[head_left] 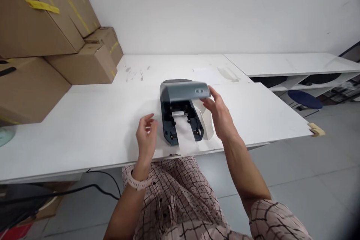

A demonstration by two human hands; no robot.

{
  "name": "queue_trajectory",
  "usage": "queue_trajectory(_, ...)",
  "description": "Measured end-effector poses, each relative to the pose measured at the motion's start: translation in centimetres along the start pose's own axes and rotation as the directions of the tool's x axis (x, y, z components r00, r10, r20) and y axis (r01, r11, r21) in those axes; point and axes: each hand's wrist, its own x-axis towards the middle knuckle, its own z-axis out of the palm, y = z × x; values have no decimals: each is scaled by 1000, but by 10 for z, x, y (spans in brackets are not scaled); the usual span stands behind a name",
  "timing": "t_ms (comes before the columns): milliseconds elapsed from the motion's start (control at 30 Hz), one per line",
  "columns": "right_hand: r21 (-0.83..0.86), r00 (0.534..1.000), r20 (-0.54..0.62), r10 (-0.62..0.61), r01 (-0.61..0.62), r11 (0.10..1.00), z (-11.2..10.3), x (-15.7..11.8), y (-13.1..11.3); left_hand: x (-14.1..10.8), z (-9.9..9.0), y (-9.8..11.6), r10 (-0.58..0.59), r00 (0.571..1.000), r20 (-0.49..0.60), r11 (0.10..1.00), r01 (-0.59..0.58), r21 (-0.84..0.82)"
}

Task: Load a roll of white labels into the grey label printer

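Observation:
A dark grey label printer (165, 127) sits on the white table with its lid (180, 92) tilted up. Inside it a small white roller shows, and a strip of white paper (185, 135) runs out over the front toward the table edge. My right hand (221, 114) grips the right front corner of the lid, thumb below and fingers on the edge. To the left of the printer, my left hand (146, 137) hangs just above the table, fingers loosely curled, apart from the printer and holding nothing. White paper (207, 123) lies against the printer's right side, partly hidden by it.
Cardboard boxes (36, 30) with yellow tape are stacked at the left. A white wall stands behind the table (92, 127). At the right are a low white shelf unit (295, 63) and a blue stool (305, 98). Black cables (95, 185) hang below the table's front edge.

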Motion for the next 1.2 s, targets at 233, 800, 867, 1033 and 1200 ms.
queue_trajectory(233, -144, 994, -40, -106, 99, 985, 15, 79, -13, 44, 38, 10, -114, 960, 256, 977, 61, 205)
queue_trajectory(800, -282, 358, 926, 118, 448, 848, 21, 95, 1, 43, 35, 13, -70, 958, 277, 967, -3, 255)
queue_trajectory(867, -56, 383, 922, -66, 299, 953, -18, 88, 5, 43, 35, 10, -68, 957, 283, 977, 6, 213)
queue_trajectory(1033, 243, 791, 577, -203, 70, 967, -123, 43, 50, 43, 35, -1, -66, 962, 266, 983, 16, 185)
queue_trajectory(1200, 160, 940, 290, 180, -233, 959, -140, 26, 104, 47, 35, -16, -21, 965, 260, 995, -6, 103)
